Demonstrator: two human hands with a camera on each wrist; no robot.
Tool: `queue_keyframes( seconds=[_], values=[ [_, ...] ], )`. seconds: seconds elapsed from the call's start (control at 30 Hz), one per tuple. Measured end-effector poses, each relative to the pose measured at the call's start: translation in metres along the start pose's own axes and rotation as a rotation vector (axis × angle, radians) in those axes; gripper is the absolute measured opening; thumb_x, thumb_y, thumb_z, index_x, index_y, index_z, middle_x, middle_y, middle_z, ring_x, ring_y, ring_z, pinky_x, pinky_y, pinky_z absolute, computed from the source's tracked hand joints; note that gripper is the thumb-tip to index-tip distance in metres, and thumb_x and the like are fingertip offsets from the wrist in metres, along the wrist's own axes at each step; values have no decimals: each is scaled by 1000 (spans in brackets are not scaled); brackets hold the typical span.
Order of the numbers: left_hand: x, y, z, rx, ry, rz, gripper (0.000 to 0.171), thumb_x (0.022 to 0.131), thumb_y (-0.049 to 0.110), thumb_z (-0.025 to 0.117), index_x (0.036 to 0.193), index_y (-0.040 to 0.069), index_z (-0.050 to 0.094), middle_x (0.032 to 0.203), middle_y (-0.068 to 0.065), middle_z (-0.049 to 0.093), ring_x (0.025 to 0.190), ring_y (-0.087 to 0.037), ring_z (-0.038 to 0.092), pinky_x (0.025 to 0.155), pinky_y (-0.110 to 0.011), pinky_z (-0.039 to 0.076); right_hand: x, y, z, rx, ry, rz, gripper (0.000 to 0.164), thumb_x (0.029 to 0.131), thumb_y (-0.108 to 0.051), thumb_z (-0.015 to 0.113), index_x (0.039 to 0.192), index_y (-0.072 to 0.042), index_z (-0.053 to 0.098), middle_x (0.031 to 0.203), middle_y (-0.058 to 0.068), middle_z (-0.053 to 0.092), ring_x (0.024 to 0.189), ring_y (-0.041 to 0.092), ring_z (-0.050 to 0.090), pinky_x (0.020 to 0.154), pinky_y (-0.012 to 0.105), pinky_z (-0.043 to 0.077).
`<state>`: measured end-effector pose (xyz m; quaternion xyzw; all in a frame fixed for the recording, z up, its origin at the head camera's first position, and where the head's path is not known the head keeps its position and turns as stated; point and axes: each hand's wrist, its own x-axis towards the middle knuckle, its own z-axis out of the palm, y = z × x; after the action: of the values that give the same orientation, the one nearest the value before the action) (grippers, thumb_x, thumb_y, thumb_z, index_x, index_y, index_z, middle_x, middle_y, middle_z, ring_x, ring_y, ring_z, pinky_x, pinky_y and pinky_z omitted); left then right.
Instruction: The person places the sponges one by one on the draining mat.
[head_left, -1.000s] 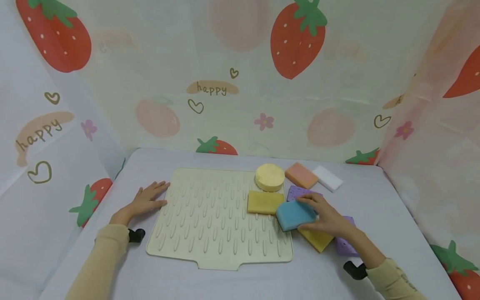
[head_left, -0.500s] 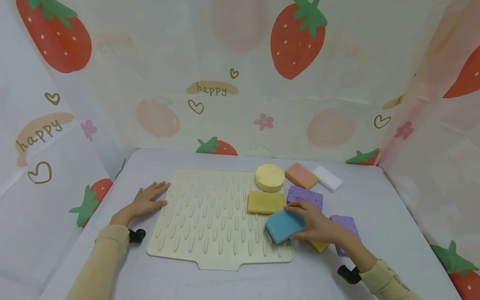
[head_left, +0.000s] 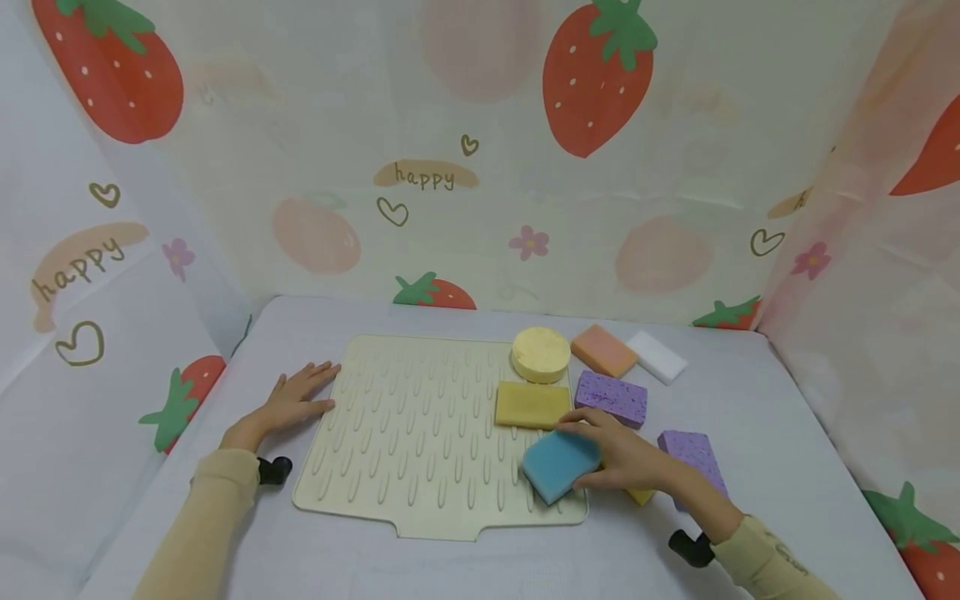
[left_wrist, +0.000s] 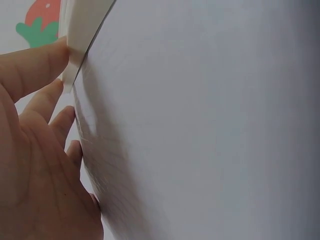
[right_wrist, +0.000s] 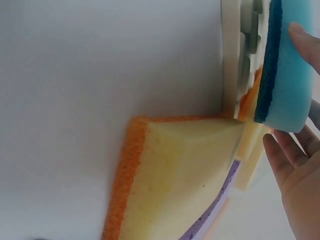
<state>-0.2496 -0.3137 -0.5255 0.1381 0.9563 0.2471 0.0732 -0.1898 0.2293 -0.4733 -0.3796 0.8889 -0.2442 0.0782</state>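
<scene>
My right hand [head_left: 626, 454] holds a blue sponge [head_left: 560, 465] between thumb and fingers, over the lower right corner of a cream ridged mat [head_left: 412, 450]. In the right wrist view the blue sponge [right_wrist: 290, 75] shows a dark blue scouring layer facing the mat; a small gap seems to part them, though contact cannot be ruled out. My left hand [head_left: 288, 402] lies with extended fingers against the mat's left edge. On the mat's right side rest a yellow rectangular sponge [head_left: 531, 405] and a round pale yellow sponge [head_left: 541, 356].
Right of the mat lie two purple sponges [head_left: 611, 398], an orange sponge [head_left: 602, 350] and a white sponge [head_left: 657, 357]. Another yellow sponge [right_wrist: 175, 170], with an orange scouring layer, is partly hidden under my right hand in the head view. Strawberry-printed cloth walls enclose the white table.
My right hand has carried the blue sponge leftward and toward the front, from the mat's right edge onto its lower right corner, turning it slightly. The left hand has stayed put.
</scene>
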Motion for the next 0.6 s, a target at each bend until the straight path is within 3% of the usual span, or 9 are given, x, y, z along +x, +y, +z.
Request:
queue_keyframes(
  seconds=[0.33, 0.6],
  values=[
    [1, 1, 0, -12, 6, 5, 69, 89, 39, 55, 145, 6, 29, 151, -22, 22, 138, -46, 7, 103, -68, -5, -1, -3, -1, -32, 1, -5, 75, 72, -50, 74, 133, -15, 50, 134, 2, 44, 124, 24, 41, 97, 47, 42],
    [0, -1, 1, -9, 10, 10, 69, 90, 38, 55, 144, 6, 29, 150, -22, 22, 138, -47, 8, 103, -69, -5, -3, -3, -4, 9, -9, 17, 75, 71, -49, 75, 132, -13, 51, 133, 4, 44, 123, 25, 41, 96, 48, 43]
  ],
)
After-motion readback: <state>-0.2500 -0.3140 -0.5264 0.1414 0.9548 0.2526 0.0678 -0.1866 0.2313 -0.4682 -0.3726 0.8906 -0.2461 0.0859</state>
